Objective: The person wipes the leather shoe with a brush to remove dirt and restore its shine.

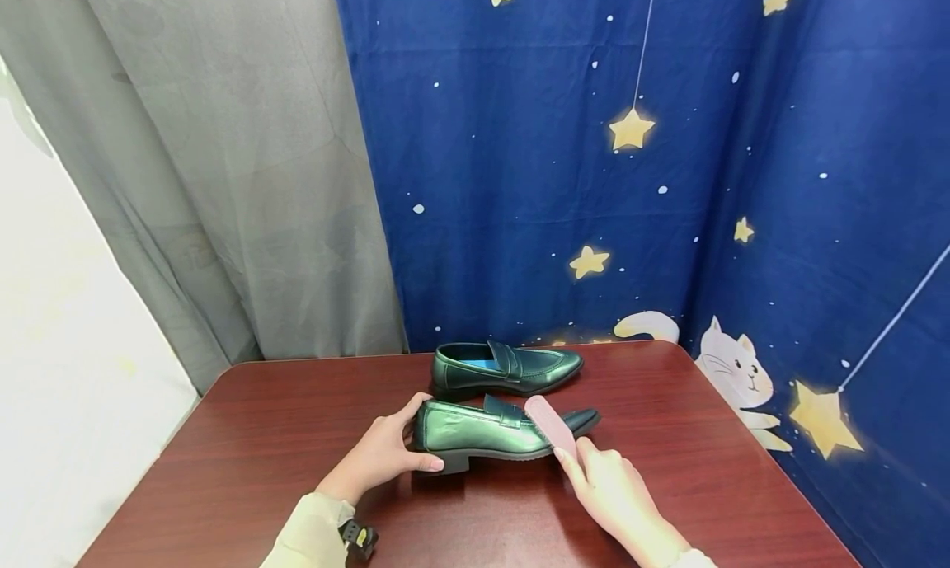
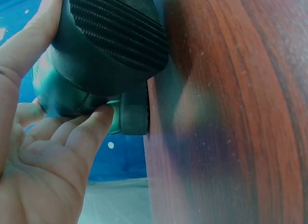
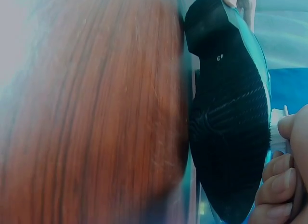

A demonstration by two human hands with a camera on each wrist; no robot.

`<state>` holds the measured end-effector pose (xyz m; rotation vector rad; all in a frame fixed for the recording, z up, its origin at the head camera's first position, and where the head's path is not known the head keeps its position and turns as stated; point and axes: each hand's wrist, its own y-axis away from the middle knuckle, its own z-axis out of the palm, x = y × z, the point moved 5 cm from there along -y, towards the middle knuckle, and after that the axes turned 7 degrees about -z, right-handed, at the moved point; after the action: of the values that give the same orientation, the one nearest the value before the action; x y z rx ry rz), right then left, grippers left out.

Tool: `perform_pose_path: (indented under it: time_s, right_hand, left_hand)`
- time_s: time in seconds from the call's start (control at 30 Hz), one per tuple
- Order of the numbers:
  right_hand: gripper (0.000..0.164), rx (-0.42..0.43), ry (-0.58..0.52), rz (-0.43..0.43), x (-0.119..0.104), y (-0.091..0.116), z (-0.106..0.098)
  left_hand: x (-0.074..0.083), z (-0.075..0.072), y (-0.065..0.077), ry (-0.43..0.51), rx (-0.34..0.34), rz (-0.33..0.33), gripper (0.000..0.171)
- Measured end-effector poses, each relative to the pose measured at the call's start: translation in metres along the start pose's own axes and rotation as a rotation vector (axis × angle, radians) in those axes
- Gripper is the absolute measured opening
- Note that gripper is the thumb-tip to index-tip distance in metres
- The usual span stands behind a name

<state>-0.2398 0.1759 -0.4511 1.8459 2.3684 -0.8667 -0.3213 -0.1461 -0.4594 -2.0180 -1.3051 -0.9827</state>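
Note:
A dark green loafer (image 1: pixel 475 432) is tilted on the table with its toe to the right. My left hand (image 1: pixel 386 452) grips its heel, thumb at the near side of the heel block and fingers behind. In the left wrist view the ridged heel (image 2: pixel 115 36) faces the camera between thumb and fingers. My right hand (image 1: pixel 612 490) holds a pink brush (image 1: pixel 551 426) against the loafer's upper near the toe. White bristles (image 3: pixel 277 130) meet the shoe's side in the right wrist view, where the black sole (image 3: pixel 231 108) shows in full.
Behind the held shoe stands a second green loafer (image 1: pixel 512 368), upright near the table's back edge, toe to the right. The reddish-brown wooden table (image 1: pixel 245 436) has rounded back corners. A grey curtain (image 1: pixel 245 180) and a blue starry curtain (image 1: pixel 519 180) hang behind it.

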Motion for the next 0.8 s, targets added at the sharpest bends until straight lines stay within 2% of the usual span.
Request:
perform_pose_path:
  time_s: [0.8]
  right_hand:
    - [0.04,0.056,-0.029,-0.082,-0.032,-0.008,0.013]
  left_hand:
    - [-0.004,-0.001,-0.003,-0.002,-0.009,-0.018,0.092]
